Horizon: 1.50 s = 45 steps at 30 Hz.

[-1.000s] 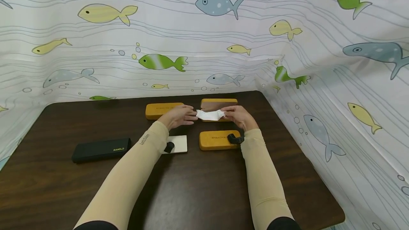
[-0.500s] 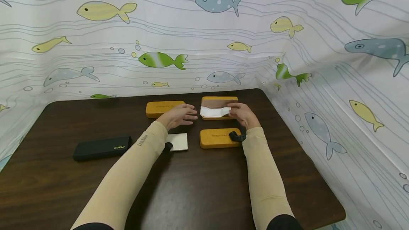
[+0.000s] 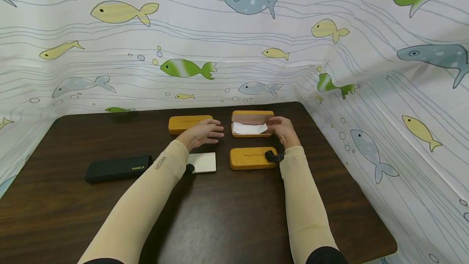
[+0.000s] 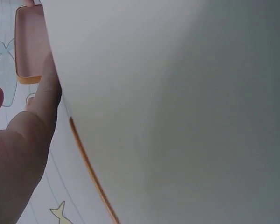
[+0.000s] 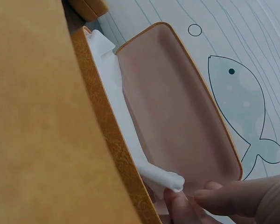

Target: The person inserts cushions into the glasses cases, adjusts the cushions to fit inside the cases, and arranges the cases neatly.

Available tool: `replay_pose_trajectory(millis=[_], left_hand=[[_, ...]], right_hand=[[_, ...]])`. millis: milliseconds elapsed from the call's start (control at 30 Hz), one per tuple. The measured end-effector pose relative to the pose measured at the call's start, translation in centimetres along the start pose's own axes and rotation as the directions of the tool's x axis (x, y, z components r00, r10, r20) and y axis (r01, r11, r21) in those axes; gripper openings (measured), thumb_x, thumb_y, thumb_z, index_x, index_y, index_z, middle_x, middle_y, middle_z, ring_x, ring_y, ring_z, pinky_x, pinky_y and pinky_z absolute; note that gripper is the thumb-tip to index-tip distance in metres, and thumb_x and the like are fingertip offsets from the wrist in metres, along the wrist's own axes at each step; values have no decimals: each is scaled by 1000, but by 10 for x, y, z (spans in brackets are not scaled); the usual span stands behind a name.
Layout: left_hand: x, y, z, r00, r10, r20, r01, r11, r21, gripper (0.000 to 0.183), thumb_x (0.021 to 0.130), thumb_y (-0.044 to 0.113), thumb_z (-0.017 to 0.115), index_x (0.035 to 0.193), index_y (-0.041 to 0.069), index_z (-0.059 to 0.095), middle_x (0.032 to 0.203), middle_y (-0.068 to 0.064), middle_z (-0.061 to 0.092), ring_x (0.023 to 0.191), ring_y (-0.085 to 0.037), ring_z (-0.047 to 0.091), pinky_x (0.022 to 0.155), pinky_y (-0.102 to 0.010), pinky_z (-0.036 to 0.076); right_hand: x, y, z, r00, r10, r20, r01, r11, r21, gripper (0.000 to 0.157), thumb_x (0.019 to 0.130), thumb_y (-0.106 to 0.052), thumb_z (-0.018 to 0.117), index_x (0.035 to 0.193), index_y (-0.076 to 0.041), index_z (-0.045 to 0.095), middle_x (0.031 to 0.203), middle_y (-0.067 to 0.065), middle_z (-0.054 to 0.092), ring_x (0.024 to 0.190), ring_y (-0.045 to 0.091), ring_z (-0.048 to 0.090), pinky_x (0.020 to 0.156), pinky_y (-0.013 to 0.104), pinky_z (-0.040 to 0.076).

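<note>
A folded white tissue (image 3: 250, 128) lies in the open mustard-yellow glasses case (image 3: 253, 135) at the back right, whose pink-lined lid (image 5: 177, 102) stands raised. My right hand (image 3: 283, 130) is at the case's right end; in the right wrist view a fingertip (image 5: 177, 205) touches the rolled end of the tissue, with the thumb apart from it. My left hand (image 3: 202, 133) hovers with its fingers extended, left of that case and in front of another yellow case (image 3: 183, 124). It holds nothing.
A shut yellow case (image 3: 249, 159) sits in front of the opened one. Beneath my left wrist is a flat white rectangular item (image 3: 205, 162). A long black case (image 3: 117, 169) lies on the left of the dark wooden table (image 3: 227, 215). Fish-patterned cloth hangs behind.
The tissue, earlier held up in front of the case between both hands, has gone down into it. My left hand has let go and drawn left; my right hand has shifted slightly right.
</note>
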State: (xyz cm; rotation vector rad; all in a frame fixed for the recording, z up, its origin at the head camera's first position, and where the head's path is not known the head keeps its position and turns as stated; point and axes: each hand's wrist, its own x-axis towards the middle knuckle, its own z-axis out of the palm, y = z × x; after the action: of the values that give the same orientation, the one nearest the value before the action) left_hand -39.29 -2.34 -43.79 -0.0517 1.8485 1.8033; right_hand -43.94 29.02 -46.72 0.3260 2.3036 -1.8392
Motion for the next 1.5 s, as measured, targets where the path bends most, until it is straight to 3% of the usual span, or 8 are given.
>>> replay_pose_trajectory(millis=[200, 467, 633, 800, 1033, 1200, 1367, 1500], left_hand=[[-3, -1, -1, 1000, 9, 7, -9, 1000, 4, 53, 110, 15, 44, 158, 3, 25, 158, -18, 38, 137, -34, 48, 111, -49, 42], [-6, -4, -4, 1000, 13, 4, -13, 1000, -3, 51, 110, 15, 43, 157, 3, 27, 158, -18, 38, 136, -34, 48, 112, -48, 42], [-10, -6, -8, 1000, 14, 9, -14, 1000, -7, 50, 110, 15, 44, 156, 1, 31, 157, -18, 38, 137, -35, 47, 113, -48, 40], [-13, -6, -9, 1000, 12, 14, -12, 1000, -16, 50, 110, 14, 44, 156, 1, 30, 158, -19, 37, 139, -35, 45, 114, -49, 38], [-16, -6, -11, 1000, 25, 20, -24, 1000, -14, 51, 110, 14, 44, 157, -1, 28, 159, -21, 35, 140, -37, 44, 115, -49, 38], [-18, -5, -12, 1000, 25, 14, -25, 1000, 2, 51, 110, 15, 44, 157, 0, 28, 159, -20, 35, 140, -36, 43, 114, -50, 37], [-20, 0, -10, 998, 61, 17, -63, 992, 108, 49, 111, 18, 42, 155, 1, 30, 160, -20, 34, 140, -36, 43, 113, -52, 38], [-22, 10, -5, 993, 114, 22, -115, 962, 248, 46, 111, 20, 40, 152, 2, 33, 159, -21, 33, 140, -36, 43, 113, -53, 39]], right_hand=[[-3, 0, -3, 1000, 9, 30, -11, 998, 69, 33, 100, 3, 58, 134, 1, 58, 130, 19, 61, 103, 22, 66, 89, 29, 57], [-8, -2, -6, 987, -47, 154, 53, 998, -34, 32, 104, -6, 57, 134, 2, 62, 138, 21, 57, 124, 32, 58, 105, 37, 49], [-9, -4, -6, 996, -26, 90, 39, 990, -138, 29, 104, -11, 59, 130, 0, 67, 132, 18, 65, 115, 28, 64, 103, 39, 50], [-10, -5, -8, 1000, -13, 17, 16, 987, -161, 27, 104, -11, 59, 126, -1, 70, 128, 15, 68, 110, 24, 64, 103, 40, 49], [-10, -3, -15, 1000, -20, -5, 19, 991, -130, 28, 103, -8, 59, 129, 0, 68, 130, 17, 66, 120, 27, 62, 106, 40, 47], [-9, -4, -18, 998, -44, 41, 48, 992, -114, 33, 105, -10, 57, 135, 2, 63, 137, 19, 60, 126, 30, 58, 108, 41, 46], [-11, -7, -18, 992, -123, -14, 120, 985, -122, 33, 107, -13, 52, 133, 6, 59, 132, 25, 57, 123, 38, 56, 106, 46, 47], [-12, -9, -16, 979, -198, -59, 184, 966, -180, 34, 107, -13, 51, 136, 4, 51, 132, 25, 54, 121, 40, 57, 103, 49, 46]])
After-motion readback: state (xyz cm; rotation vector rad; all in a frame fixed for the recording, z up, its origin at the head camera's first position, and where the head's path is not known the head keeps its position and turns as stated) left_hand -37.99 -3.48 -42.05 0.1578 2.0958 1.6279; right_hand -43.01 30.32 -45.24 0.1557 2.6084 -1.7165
